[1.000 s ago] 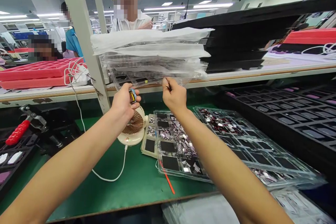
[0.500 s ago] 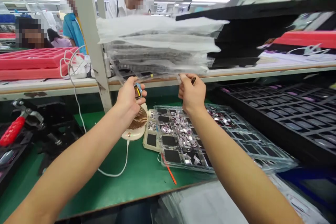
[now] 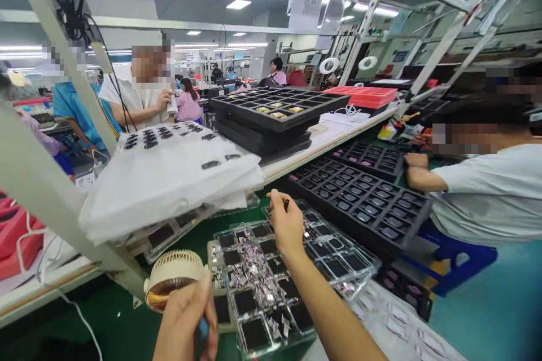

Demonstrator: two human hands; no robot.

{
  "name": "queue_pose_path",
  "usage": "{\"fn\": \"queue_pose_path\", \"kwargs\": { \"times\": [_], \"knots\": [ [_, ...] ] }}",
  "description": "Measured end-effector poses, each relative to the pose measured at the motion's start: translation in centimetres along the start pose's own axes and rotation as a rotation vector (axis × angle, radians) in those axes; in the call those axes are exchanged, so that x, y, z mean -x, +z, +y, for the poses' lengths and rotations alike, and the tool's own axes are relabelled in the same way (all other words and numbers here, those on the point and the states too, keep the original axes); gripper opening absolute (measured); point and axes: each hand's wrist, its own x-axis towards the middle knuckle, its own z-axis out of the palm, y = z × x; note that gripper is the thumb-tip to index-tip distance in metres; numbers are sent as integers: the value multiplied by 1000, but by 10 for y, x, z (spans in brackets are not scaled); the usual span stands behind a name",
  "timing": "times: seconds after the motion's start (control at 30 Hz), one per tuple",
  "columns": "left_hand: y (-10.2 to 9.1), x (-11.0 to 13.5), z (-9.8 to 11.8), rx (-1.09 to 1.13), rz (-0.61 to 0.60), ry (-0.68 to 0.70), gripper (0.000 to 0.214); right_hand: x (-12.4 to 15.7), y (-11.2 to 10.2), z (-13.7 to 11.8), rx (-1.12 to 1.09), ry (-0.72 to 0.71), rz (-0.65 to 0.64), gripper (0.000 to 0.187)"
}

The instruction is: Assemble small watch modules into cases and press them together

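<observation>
My left hand (image 3: 190,316) is low in front of a cream desk fan (image 3: 178,265), blurred by motion. Its fingers are closed around a small blue piece (image 3: 204,328), mostly hidden by the hand. Farther right, my right hand (image 3: 287,223) is pinched above a clear plastic tray (image 3: 254,338). The dark end of a slim tool (image 3: 287,204) sticks out of its grip; its tip cannot be seen. Small peeled film scraps (image 3: 258,271) lie heaped in the tray's dark compartments.
A white foam stack (image 3: 169,180) bearing small black parts overhangs the shelf edge. Behind it stand black trays (image 3: 266,107). To the right are a black tray of parts (image 3: 359,197) and a seated co-worker (image 3: 486,197). A shelf post (image 3: 38,180) rises at left.
The view has swung right and upward, bringing the foam stack's top and the co-worker into sight. My left hand has come down from the shelf edge; my right hand is now over the tray.
</observation>
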Motion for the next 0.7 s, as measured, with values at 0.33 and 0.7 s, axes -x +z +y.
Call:
{"fn": "queue_pose_path", "kwargs": {
  "times": [0.33, 0.7],
  "knots": [
    [58, 6, 171, -1959, 558, 288, 83, -31, 8, -81, 158, 65, -351, 47],
    [82, -37, 211, -2504, 419, -35, 60, 14, 35, -126, -157, 391, -348, 44]
  ]
}}
